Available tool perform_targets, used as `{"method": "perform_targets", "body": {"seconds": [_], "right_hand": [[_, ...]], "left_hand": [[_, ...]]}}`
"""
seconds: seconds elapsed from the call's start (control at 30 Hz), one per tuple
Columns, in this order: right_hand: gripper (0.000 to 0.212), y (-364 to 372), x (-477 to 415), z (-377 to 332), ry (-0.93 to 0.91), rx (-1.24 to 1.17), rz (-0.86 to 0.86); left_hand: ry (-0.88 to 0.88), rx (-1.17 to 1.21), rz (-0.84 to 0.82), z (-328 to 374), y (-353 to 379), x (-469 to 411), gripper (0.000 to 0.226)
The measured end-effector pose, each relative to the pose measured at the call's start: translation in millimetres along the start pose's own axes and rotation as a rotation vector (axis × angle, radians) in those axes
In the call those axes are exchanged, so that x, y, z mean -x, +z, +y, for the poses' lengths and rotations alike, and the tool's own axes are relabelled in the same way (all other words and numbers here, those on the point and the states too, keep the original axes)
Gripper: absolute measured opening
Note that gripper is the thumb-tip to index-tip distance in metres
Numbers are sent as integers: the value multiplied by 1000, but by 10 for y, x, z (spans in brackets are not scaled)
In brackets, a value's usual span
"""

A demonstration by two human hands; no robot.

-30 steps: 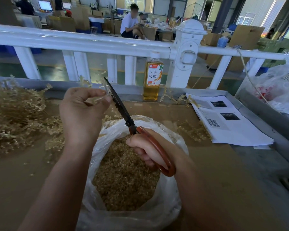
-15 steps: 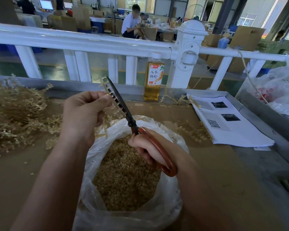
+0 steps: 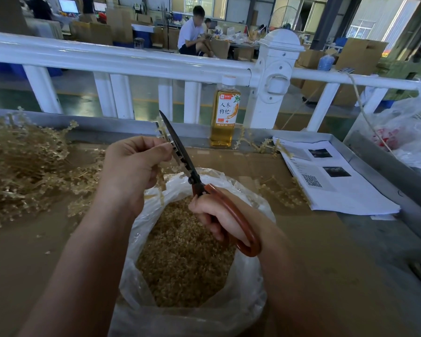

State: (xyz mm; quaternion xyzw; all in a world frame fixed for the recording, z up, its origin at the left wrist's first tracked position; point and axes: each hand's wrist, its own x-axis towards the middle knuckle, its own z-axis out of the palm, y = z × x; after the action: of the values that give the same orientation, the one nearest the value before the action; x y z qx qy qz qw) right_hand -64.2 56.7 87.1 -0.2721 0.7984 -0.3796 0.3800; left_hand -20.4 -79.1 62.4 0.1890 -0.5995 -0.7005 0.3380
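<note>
Here the left hand [image 3: 131,171] pinched a pale sprig [image 3: 161,132] against the scissors [image 3: 180,156] (red-handled), gripped by the right hand [image 3: 219,215], above the near bag [image 3: 253,300].

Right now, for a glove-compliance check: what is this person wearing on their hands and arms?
Nothing shows: the left hand and right hand are bare, without gloves, rings or a watch. The left forearm and right forearm are uncovered, no sleeve in view.
</note>
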Motion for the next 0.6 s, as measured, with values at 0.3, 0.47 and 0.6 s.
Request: {"method": "perform_targets", "body": {"seconds": [0.3, 0.47, 0.6], "right_hand": [[22, 7, -94, 236, -78, -114, -25], [24, 50, -121, 301, -108, -164, -15], [26, 49, -127, 307, -90, -178, -25]], "left_hand": [[-33, 72, -97, 4, -15, 0, 25], [-48, 88, -78, -11, -18, -9, 22], [-46, 93, -56, -29, -5, -8, 21]]}}
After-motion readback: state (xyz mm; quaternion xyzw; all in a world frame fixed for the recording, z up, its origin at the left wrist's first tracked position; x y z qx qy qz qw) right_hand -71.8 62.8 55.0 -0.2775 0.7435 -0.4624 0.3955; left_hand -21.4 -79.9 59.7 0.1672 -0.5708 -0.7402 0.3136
